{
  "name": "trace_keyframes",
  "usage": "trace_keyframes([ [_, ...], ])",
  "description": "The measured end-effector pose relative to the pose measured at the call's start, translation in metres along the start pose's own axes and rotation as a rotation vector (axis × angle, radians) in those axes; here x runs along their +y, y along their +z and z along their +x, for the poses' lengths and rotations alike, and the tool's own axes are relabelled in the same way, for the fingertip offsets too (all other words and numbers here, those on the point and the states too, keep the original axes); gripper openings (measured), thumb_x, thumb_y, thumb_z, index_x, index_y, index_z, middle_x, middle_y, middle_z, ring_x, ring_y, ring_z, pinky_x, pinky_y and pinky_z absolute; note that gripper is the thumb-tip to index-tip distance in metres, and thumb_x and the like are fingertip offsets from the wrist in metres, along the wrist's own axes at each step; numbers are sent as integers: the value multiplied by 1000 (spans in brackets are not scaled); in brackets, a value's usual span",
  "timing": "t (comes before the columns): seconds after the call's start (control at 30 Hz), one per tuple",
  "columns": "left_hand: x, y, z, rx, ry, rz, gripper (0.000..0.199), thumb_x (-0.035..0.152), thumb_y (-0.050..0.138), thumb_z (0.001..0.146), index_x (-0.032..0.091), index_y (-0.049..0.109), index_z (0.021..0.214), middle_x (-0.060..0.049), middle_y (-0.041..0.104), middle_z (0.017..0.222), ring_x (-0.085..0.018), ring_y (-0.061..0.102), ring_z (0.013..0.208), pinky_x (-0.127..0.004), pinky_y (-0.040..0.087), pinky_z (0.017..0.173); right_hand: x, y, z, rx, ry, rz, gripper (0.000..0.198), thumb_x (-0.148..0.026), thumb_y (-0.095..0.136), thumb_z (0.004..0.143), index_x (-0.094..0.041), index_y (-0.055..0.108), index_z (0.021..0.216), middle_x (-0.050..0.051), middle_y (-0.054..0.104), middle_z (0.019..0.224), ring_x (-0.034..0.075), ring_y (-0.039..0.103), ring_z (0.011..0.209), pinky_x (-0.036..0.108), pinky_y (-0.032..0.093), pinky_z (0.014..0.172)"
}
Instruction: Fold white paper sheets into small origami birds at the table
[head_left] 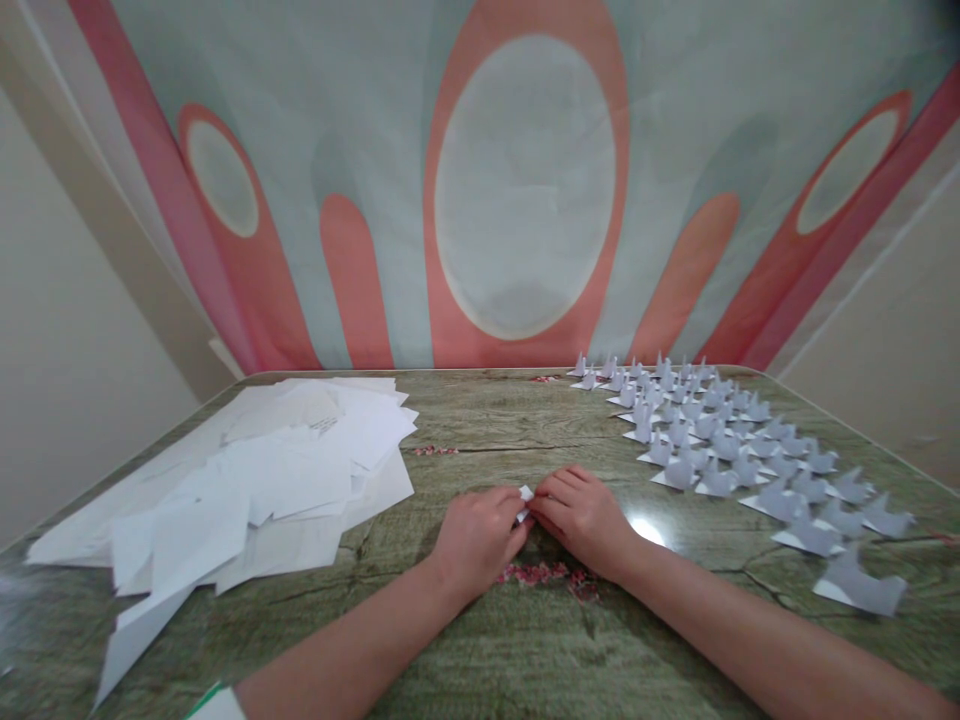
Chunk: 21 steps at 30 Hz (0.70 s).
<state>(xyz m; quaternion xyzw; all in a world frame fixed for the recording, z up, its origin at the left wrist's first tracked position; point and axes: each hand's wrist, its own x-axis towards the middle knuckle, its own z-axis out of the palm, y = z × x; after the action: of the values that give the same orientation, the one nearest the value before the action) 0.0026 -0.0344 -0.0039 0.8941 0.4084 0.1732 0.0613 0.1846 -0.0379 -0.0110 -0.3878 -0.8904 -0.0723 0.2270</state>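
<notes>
Near the middle of the wood-patterned table, a small folded piece of white paper is pinched between my two hands. My left hand grips its left side, fingers closed and thumb pointing inward. From the right, my right hand presses on the same paper with its fingertips together. Most of the paper is covered by the fingers, so its folded shape cannot be made out. Several white folded paper birds stand in rows to the right of my right hand.
A spread heap of white paper sheets covers the table's left side, one sheet reaching toward the front. The nearest paper bird stands at the right front. A patterned hanging sheet rises behind the table's far edge.
</notes>
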Motion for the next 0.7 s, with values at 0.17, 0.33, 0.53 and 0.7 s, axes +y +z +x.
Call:
trace_keyframes([
  [0.17,2,0,0,-3,83,157,19,23,41,88,18,60,88,-7,64,87,-18,61,76,-28,46,67,0,-1,0,-11,-49,-52,20,-20,44,90,-19,63,84,5,60,76,18,49,74,32,35,68],
  [0.33,0,2,-1,38,165,246,18,16,42,87,16,55,75,-4,61,76,-17,59,68,-28,45,61,2,2,-2,22,-70,-51,18,-22,46,89,-18,63,83,4,60,77,17,49,74,30,36,67],
  [0.53,1,2,-2,42,212,278,14,14,42,87,16,55,82,-3,61,77,-17,59,67,-28,46,59,6,4,-5,20,-8,-27,13,-20,50,87,-19,64,87,3,61,80,16,51,77,29,37,69],
  [0.7,8,-4,-1,6,221,281,16,14,41,87,14,57,86,-4,62,80,-18,60,71,-30,48,61,8,0,-5,-56,-1,-42,12,-18,53,85,-20,64,90,2,61,83,17,51,78,29,38,70],
])
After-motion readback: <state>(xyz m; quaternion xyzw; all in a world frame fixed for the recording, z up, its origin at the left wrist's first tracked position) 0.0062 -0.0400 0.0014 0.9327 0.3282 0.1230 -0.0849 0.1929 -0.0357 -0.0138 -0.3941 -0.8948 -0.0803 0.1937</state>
